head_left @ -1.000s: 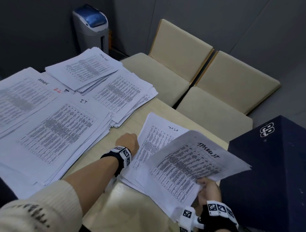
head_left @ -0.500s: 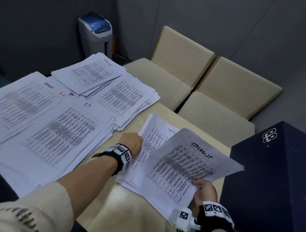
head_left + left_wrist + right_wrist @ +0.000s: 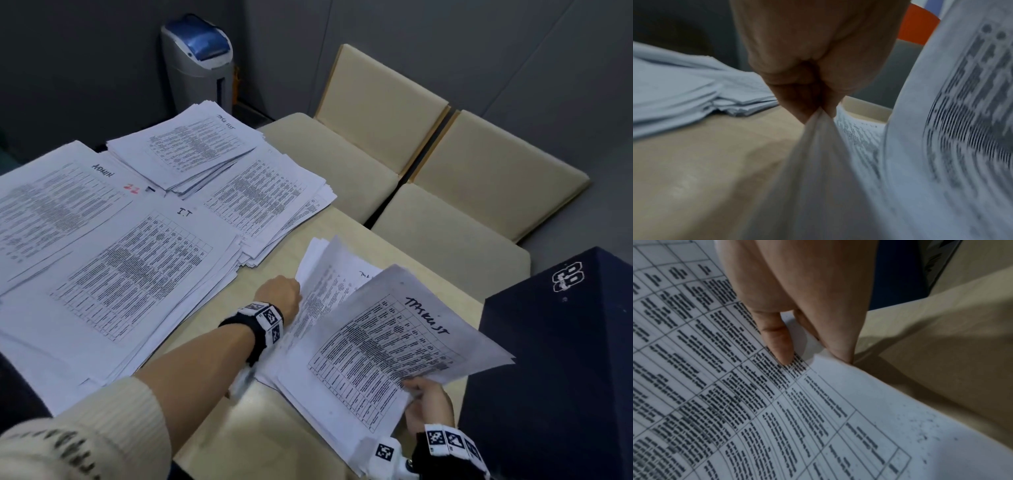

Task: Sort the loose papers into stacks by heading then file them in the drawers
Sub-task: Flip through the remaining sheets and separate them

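1. Head view: my right hand [image 3: 426, 402] grips the lifted sheaf headed TASK LIST [image 3: 387, 346] by its near edge, thumb on top and fingers beneath — I judge this keeps the heading readable.
2. My left hand [image 3: 813, 68] pinches the edge of the next sheets [image 3: 322, 274] between thumb and fingertip, peeling them up from the loose pile on the table [image 3: 219, 301].
3. Sorted stacks — ADMIN [image 3: 51, 205], I.T [image 3: 137, 274], a far task-list stack [image 3: 191, 147] — lie apart, so headings stay separate.
4. No drawers are visible; filing, I judge, comes later.
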### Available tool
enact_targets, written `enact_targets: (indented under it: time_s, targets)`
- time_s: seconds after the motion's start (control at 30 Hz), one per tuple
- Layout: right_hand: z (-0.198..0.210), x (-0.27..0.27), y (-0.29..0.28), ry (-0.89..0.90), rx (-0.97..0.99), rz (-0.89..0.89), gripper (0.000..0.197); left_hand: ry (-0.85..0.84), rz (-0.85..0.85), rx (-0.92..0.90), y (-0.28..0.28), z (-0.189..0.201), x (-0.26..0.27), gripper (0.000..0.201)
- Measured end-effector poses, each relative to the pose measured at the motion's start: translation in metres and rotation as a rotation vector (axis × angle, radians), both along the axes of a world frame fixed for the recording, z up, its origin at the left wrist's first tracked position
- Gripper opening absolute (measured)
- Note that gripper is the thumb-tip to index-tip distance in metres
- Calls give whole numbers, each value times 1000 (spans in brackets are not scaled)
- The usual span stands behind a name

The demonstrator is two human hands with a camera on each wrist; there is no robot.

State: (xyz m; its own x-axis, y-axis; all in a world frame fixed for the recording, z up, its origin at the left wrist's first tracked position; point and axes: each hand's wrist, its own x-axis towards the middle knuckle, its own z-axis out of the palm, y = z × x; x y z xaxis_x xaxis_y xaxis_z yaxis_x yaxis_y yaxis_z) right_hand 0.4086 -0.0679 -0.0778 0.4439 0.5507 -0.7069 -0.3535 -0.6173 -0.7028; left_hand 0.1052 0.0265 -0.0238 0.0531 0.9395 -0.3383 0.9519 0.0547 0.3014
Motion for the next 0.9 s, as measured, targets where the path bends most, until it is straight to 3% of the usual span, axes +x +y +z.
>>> enact_targets:
  time_s: [0.07,0.13,0.2,0.3,0.43,0.47,0.53,0.57,0.67,0.8,0.87,0.9]
  targets:
    - [17,-10,2,-24,-5,-37,28,56,-54,25,0,3,-6,33]
    - [21,-13,5,17,15,-64,23,-6,-43,50,2,3,-11,33]
    - [20,-14,10,38,31,-56,18,-232,48,54,5,0,-16,29]
    - [26,-16,16,41,60,5,19,-731,238,6,3,4,-22,27]
    - [31,-16,24,164,37,28,10,-1188,292,-108,-3,27,-21,39]
    - [29,-16,25,205,27,41,13,-1273,296,-146,-3,31,-20,38]
    - [31,-23,30,244,30,81,35,-1372,305,-209,-4,36,-19,31]
    - [28,-25,33,248,26,89,42,-1391,311,-225,-5,38,-19,27]
    - [31,-32,39,151,30,72,28,-1265,376,-199,-3,28,-18,16]
    - [37,-32,36,-97,11,21,8,-908,416,-62,-1,13,-20,32]
    - [35,-22,31,-148,30,6,11,-855,456,-46,-1,7,-22,45]
    - [35,-17,28,-124,23,13,9,-874,458,-54,-1,6,-23,39]
